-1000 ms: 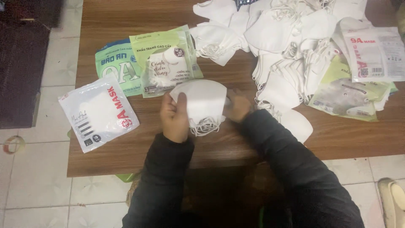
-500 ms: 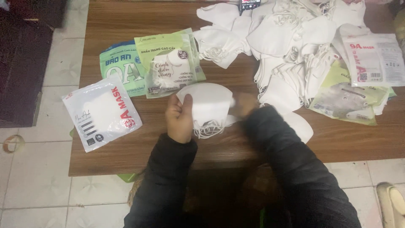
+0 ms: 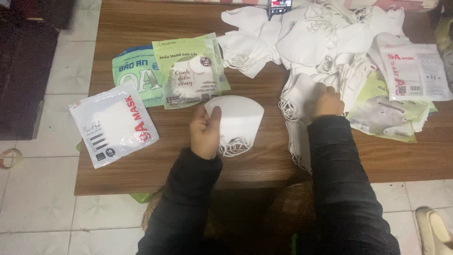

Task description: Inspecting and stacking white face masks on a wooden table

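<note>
Masks [image 3: 238, 123], white and folded into a small fan-shaped stack, are held at the table's [image 3: 264, 165] near edge by the left hand [image 3: 205, 132]. The thumb is pressed on top of the stack and the fingers are curled shut around its left edge, with the ear loops hanging loose below. The right hand [image 3: 328, 100] is laid on the near side of the pile [image 3: 321, 42], a loose heap of white masks spread over the far right of the table; its fingers are bent down into the masks, but whether one is pinched cannot be told. Three pouches are lying to the left: a white pouch [image 3: 113, 123] nearest the edge, a teal pouch [image 3: 137, 78] behind it, and a green pouch [image 3: 191, 73] overlapping the teal one, just beyond the stack. More pouches [image 3: 401, 94] are lying at the right, partly under the heap. Judged from this, only a small stack has been gathered so far, while most of the masks are left loose in the pile. None of the stack has been put into a pouch yet.
</note>
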